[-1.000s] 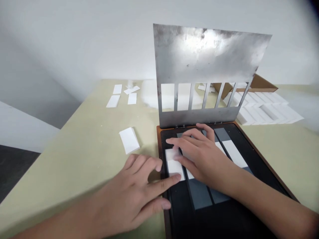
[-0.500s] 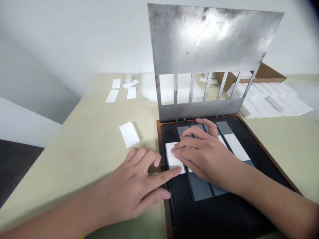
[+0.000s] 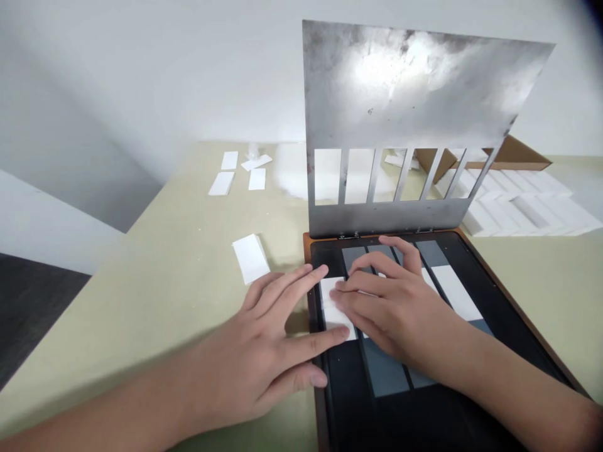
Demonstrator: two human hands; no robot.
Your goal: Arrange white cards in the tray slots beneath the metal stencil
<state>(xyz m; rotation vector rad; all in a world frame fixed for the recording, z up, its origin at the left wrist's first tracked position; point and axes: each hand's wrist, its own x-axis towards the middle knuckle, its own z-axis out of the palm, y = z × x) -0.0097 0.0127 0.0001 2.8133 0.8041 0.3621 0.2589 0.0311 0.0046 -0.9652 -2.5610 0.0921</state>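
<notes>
L hand (image 3: pixel 271 342) was spread wide, one fingertip on the white rectangular card (image 3: pixel 335 319) lying flat near the blk flat tray's (image 3: pixel 346 414) left edge. R hand's (image 3: pixel 398 301) fingertips were bunched narrow at the card's upper part, can't tell if gripping. Shiny slotted metal plate (image 3: pixel 424 113) stood up behind, white card stack (image 3: pixel 250 258) near L hand btw.

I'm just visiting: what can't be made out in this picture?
From the head view:
White rectangular cards: partly hidden by the right hand.
Brown cardboard box: partly hidden by the upright silver metal plate.
Black flat tray: near end cut off by the bottom edge.
Small translucent object: too blurred to identify.
</notes>
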